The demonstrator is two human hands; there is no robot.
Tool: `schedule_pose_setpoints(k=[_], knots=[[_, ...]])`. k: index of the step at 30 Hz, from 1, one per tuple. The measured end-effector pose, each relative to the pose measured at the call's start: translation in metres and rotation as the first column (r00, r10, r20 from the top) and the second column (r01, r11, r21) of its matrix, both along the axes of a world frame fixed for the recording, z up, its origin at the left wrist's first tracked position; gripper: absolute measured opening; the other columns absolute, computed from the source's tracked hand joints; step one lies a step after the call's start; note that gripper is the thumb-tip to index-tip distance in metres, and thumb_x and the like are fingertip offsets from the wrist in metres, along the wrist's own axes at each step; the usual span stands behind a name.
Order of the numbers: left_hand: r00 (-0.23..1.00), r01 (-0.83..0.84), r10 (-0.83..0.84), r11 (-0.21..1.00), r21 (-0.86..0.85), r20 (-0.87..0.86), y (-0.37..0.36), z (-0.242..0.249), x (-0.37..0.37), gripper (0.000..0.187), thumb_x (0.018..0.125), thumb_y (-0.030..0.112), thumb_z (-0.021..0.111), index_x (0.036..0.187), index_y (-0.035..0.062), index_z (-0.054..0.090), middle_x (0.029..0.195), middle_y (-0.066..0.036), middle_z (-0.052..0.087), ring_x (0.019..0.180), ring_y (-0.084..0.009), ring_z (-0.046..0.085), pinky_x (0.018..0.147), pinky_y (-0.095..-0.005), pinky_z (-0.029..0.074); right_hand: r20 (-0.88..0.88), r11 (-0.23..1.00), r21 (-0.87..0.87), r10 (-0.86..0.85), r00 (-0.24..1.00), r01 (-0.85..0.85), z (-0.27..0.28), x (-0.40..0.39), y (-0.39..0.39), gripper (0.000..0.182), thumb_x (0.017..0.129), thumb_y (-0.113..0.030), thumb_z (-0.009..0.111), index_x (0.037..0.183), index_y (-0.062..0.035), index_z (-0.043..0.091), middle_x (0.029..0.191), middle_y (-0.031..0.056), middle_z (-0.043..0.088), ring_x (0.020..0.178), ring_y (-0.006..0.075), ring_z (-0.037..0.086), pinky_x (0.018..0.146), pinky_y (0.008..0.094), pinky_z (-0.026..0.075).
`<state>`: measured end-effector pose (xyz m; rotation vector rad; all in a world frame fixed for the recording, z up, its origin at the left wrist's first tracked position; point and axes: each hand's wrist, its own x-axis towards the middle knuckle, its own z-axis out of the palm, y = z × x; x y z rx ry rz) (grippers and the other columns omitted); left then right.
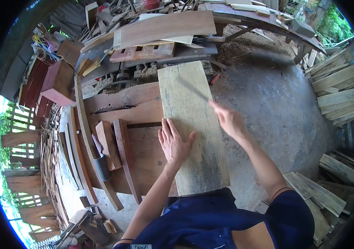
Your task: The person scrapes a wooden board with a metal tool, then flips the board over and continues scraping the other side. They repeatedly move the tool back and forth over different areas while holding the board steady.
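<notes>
A wide pale plank (191, 141) with a rough, grey-stained surface lies lengthwise over the workbench (143, 145), its near end close to my body. My left hand (173, 145) rests flat on the plank's left side, fingers stretched forward and thumb spread. At the plank's right edge, my right hand (228, 121) is closed around one end of a long, thin grey tool (193, 88). The tool slants up and left across the plank's upper part. It is smeared by motion, and I cannot tell its exact kind.
Left on the bench lie wooden blocks (109, 145), a reddish bar (127, 159) and a dark cylinder (101, 168). Behind stands machinery under a broad brown board (168, 29). Planks are stacked at right (340, 89) and lower right (316, 191). Concrete floor (274, 112) lies right of the bench.
</notes>
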<state>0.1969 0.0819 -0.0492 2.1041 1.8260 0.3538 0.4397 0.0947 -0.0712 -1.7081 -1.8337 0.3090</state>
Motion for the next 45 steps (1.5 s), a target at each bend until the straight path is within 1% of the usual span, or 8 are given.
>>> schedule_pose_setpoints(k=[10, 14, 19, 25, 29, 33, 40, 45], knots=[[0.999, -0.002, 0.004, 0.999, 0.040, -0.054, 0.001, -0.004, 0.000, 0.110, 0.088, 0.066, 0.059, 0.155, -0.0108, 0.017, 0.162, -0.028, 0.019, 0.151, -0.0377, 0.020, 0.125, -0.0472, 0.013, 0.311, 0.989, 0.011, -0.143, 0.940, 0.147, 0.013, -0.001, 0.113, 0.046, 0.100, -0.012, 0.053, 0.144, -0.0255, 0.057, 0.063, 0.0056, 0.062, 0.046, 0.0098, 0.055, 0.040, 0.0306, 0.043], [1.000, -0.005, 0.006, 0.998, 0.057, -0.025, 0.001, -0.007, 0.000, 0.111, 0.088, 0.067, 0.059, 0.155, -0.0101, 0.017, 0.162, -0.028, 0.019, 0.151, -0.0377, 0.020, 0.125, -0.0472, 0.014, 0.021, 0.991, -0.137, -0.003, 1.000, 0.006, 0.003, 0.006, 0.061, 0.042, 0.101, -0.018, 0.057, 0.143, -0.0247, 0.058, 0.062, 0.0062, 0.064, 0.042, 0.0114, 0.053, 0.037, 0.0308, 0.041], [0.999, -0.015, 0.017, 0.999, 0.051, -0.044, 0.002, -0.006, 0.000, 0.111, 0.088, 0.069, 0.058, 0.155, -0.0092, 0.016, 0.162, -0.028, 0.019, 0.150, -0.0392, 0.022, 0.124, -0.0480, 0.015, 0.046, 0.984, -0.177, 0.013, 0.999, -0.004, 0.005, -0.003, -0.021, 0.049, 0.097, -0.008, 0.061, 0.143, -0.0247, 0.058, 0.061, 0.0029, 0.063, 0.043, 0.0094, 0.050, 0.037, 0.0288, 0.037], [0.998, -0.013, 0.015, 0.999, 0.034, -0.062, 0.001, -0.008, 0.001, 0.114, 0.086, 0.069, 0.060, 0.155, -0.0096, 0.015, 0.162, -0.029, 0.019, 0.151, -0.0399, 0.022, 0.124, -0.0484, 0.016, 0.165, 0.992, 0.081, -0.112, 0.980, 0.100, -0.007, 0.008, 0.096, 0.043, 0.102, -0.014, 0.054, 0.144, -0.0246, 0.057, 0.068, 0.0103, 0.068, 0.044, 0.0135, 0.051, 0.043, 0.0338, 0.040], [0.998, -0.025, 0.026, 0.999, 0.032, -0.055, 0.001, -0.007, 0.000, 0.115, 0.086, 0.069, 0.061, 0.155, -0.0097, 0.016, 0.162, -0.029, 0.020, 0.151, -0.0390, 0.023, 0.124, -0.0479, 0.015, 0.109, 0.990, -0.125, -0.059, 0.992, 0.072, 0.017, -0.003, 0.027, 0.039, 0.100, -0.017, 0.058, 0.138, -0.0247, 0.062, 0.069, 0.0120, 0.068, 0.049, 0.0173, 0.061, 0.041, 0.0338, 0.045], [0.999, -0.027, 0.029, 0.998, 0.048, -0.040, 0.000, -0.007, 0.000, 0.114, 0.086, 0.070, 0.060, 0.155, -0.0095, 0.016, 0.161, -0.029, 0.020, 0.151, -0.0376, 0.022, 0.125, -0.0475, 0.014, 0.005, 1.000, 0.008, -0.012, 1.000, 0.012, 0.002, -0.014, -0.079, 0.047, 0.096, -0.007, 0.062, 0.141, -0.0220, 0.061, 0.066, 0.0064, 0.066, 0.046, 0.0105, 0.055, 0.038, 0.0286, 0.040], [0.998, -0.019, 0.022, 0.998, 0.060, -0.063, 0.000, -0.010, -0.001, 0.111, 0.088, 0.070, 0.058, 0.156, -0.0073, 0.018, 0.162, -0.028, 0.020, 0.151, -0.0371, 0.022, 0.125, -0.0469, 0.014, 0.055, 0.990, -0.114, -0.081, 0.995, 0.087, 0.008, 0.006, 0.054, 0.040, 0.103, -0.015, 0.052, 0.141, -0.0261, 0.060, 0.087, 0.0081, 0.076, 0.041, 0.0078, 0.043, 0.038, 0.0243, 0.034], [0.999, -0.024, 0.030, 0.992, 0.124, -0.042, 0.001, -0.015, -0.001, 0.112, 0.087, 0.075, 0.054, 0.156, -0.0069, 0.020, 0.161, -0.028, 0.023, 0.149, -0.0409, 0.027, 0.124, -0.0486, 0.019, 0.015, 0.990, -0.133, -0.037, 0.999, 0.039, 0.006, -0.005, 0.006, 0.035, 0.104, -0.017, 0.054, 0.138, -0.0178, 0.062, 0.059, 0.0034, 0.061, 0.039, 0.0075, 0.042, 0.033, 0.0258, 0.030]])
